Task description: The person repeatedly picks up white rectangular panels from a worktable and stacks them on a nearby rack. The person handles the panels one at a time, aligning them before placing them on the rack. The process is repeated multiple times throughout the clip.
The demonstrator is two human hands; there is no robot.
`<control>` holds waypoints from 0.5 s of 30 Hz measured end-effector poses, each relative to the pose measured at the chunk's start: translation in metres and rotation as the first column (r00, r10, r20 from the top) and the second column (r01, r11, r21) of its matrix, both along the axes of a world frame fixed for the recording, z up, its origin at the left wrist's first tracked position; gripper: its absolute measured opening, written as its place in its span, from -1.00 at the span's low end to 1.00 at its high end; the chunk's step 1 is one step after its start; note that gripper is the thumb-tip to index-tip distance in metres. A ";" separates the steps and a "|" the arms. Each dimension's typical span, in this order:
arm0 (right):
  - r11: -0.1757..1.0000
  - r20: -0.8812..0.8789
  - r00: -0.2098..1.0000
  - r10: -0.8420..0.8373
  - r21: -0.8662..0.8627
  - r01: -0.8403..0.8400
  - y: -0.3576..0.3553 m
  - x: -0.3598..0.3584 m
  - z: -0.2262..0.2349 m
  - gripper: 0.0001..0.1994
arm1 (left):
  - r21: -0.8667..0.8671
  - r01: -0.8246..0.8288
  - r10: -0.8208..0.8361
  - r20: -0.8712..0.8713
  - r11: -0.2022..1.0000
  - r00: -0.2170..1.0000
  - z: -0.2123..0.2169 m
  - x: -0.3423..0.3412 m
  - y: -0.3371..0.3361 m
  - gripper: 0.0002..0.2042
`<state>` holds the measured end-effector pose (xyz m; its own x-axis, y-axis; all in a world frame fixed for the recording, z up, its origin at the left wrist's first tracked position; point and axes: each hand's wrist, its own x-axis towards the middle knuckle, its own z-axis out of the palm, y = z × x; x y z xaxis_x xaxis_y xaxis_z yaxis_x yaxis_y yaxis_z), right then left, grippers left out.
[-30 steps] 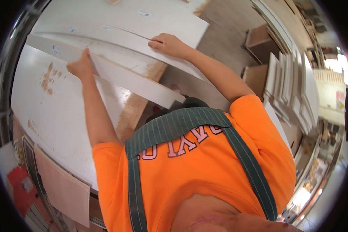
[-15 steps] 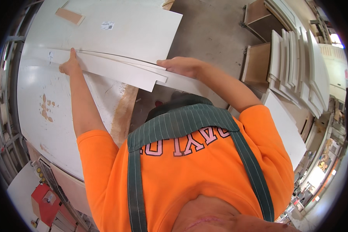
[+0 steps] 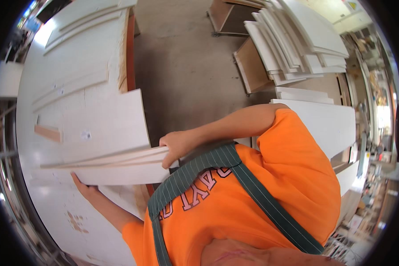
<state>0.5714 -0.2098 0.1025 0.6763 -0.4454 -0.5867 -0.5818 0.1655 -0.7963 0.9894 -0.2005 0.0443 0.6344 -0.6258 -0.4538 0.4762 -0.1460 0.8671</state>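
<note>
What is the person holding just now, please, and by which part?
A bundle of long white board strips: the right hand grips its near end, fingers wrapped over the top edge, and the left hand supports it from underneath, further along.

Woodworking shop, stacked white panels (image 3: 297, 40), large worktable (image 3: 75, 88), concrete floor (image 3: 181, 66)
</note>
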 end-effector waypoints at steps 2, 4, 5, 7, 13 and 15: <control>0.976 0.000 1.000 -0.009 -0.217 0.009 0.005 -0.016 0.015 -0.30 | -0.101 0.000 0.028 0.276 0.995 0.961 0.001 -0.029 0.002 -0.41; 0.968 -0.017 1.000 -0.012 -0.250 0.007 0.006 -0.034 0.020 -0.30 | -0.194 -0.024 0.074 0.253 0.981 0.965 0.003 -0.044 -0.005 -0.42; 0.957 0.005 1.000 -0.031 -0.287 0.031 0.005 -0.042 0.019 -0.31 | -0.307 0.037 0.043 0.249 0.951 0.967 0.005 -0.051 -0.010 -0.41; 0.941 0.055 0.998 -0.029 -0.335 0.046 -0.003 -0.059 0.012 -0.33 | -0.414 -0.024 0.106 0.177 0.910 0.979 0.019 -0.063 -0.026 -0.40; 0.800 0.283 0.955 -0.088 -0.551 0.237 -0.055 -0.099 -0.029 -0.33 | -0.580 0.118 0.127 0.363 0.806 0.923 0.120 -0.147 -0.100 -0.39; 0.809 0.283 0.949 -0.141 -0.519 0.275 -0.076 -0.115 -0.051 -0.32 | -0.617 0.107 0.034 0.212 0.780 0.977 0.149 -0.185 -0.132 -0.38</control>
